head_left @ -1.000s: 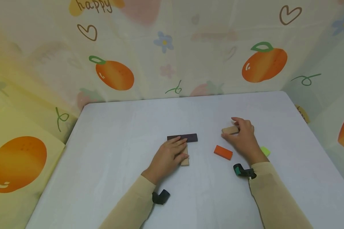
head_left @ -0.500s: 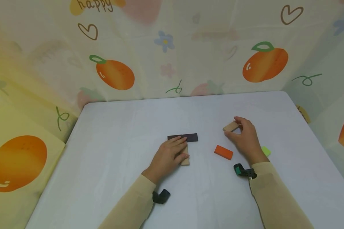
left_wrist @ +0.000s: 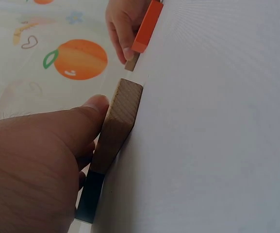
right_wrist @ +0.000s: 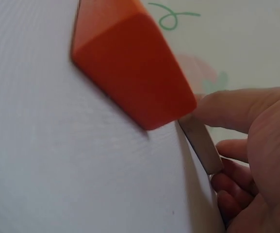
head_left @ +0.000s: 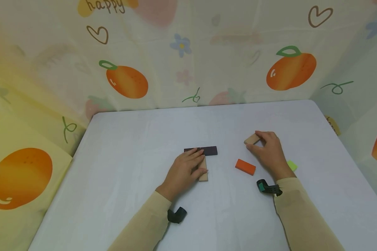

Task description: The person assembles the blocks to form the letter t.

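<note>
A dark bar (head_left: 211, 150) lies crosswise at the far end of a plain wooden block (head_left: 203, 176), forming a T on the white table. Over both rests my left hand (head_left: 184, 169), its fingers extended and fingertips at the bar. In the left wrist view, the thumb (left_wrist: 97, 104) lies along the wooden block (left_wrist: 123, 104). To the right, my right hand (head_left: 269, 149) pinches another wooden block (head_left: 252, 139) between thumb and fingers, turned at a slant. This block (right_wrist: 203, 145) is partly hidden behind an orange block in the right wrist view.
An orange block (head_left: 245, 167) lies between the hands, nearer the right one. Partly behind the right wrist is a lime-green block (head_left: 291, 165). A fruit-printed cloth (head_left: 226, 69) hangs along the table's back edge. Both wrists carry small black cameras (head_left: 177, 215).
The wooden block in my right hand has turned from nearly level to a slant, and the right fingers have shifted along it. The left hand stays almost still on its blocks.
</note>
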Tool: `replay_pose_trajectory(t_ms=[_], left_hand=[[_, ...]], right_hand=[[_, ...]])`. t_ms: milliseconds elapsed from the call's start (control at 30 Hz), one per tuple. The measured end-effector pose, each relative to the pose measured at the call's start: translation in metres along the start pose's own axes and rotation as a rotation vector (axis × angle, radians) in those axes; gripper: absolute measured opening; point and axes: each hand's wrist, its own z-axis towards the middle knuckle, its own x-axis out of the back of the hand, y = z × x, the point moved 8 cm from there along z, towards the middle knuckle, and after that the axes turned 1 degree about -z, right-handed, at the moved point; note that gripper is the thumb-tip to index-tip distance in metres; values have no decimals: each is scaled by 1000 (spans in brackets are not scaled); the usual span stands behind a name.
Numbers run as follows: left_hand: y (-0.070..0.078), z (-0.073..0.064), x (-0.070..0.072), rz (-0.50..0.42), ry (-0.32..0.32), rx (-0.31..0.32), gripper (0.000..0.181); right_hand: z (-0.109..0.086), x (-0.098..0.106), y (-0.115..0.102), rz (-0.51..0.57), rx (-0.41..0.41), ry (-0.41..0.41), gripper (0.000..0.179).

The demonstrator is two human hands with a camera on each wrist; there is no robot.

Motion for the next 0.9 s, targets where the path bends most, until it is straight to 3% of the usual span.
replay_pose_trajectory(t_ms=[367,633,900], left_hand=[[0,0,-1,-9,-11,13,54],[-1,0,-1,-13,-16,21,56],[-1,-1,0,-21,-17,37,56]], right_hand=[[-1,0,-1,-4,13,-14,66],[-2,-3,-5,97,-4,-33,69],[0,-7,-20,118,70,-52,64]])
